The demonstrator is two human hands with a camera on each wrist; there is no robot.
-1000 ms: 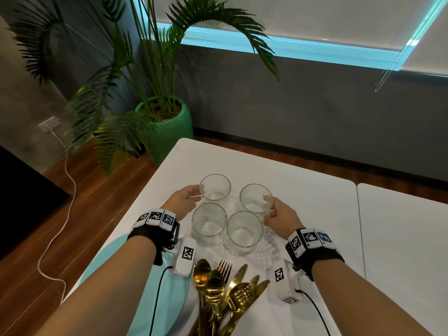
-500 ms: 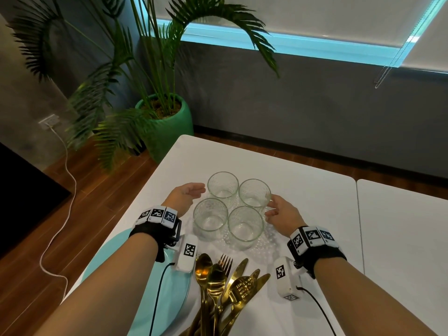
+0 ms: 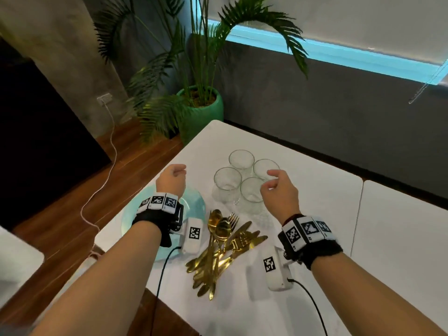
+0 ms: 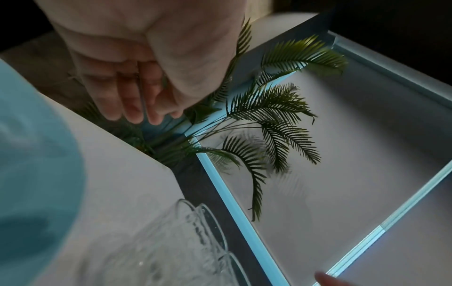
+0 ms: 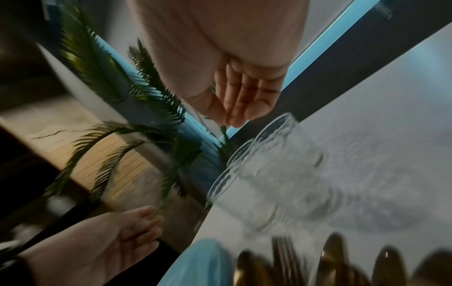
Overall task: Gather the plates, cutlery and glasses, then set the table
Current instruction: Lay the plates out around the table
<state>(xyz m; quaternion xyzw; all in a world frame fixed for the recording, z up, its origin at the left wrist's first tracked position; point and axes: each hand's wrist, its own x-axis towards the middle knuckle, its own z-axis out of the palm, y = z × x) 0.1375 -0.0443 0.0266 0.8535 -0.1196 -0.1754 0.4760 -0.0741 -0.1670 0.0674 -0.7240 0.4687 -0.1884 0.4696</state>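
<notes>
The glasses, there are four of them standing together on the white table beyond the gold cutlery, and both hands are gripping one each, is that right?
Not quite. The four glasses do stand together beyond the gold cutlery on the white table, but the head view shows the left hand and right hand both empty, holding no glass.

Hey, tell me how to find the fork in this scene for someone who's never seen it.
Start at the white table, near the four glasses. Just in front of them lies a heap of gold cutlery. The fork is at its far end, the only piece with tines showing, beside two round spoon bowls.
</notes>
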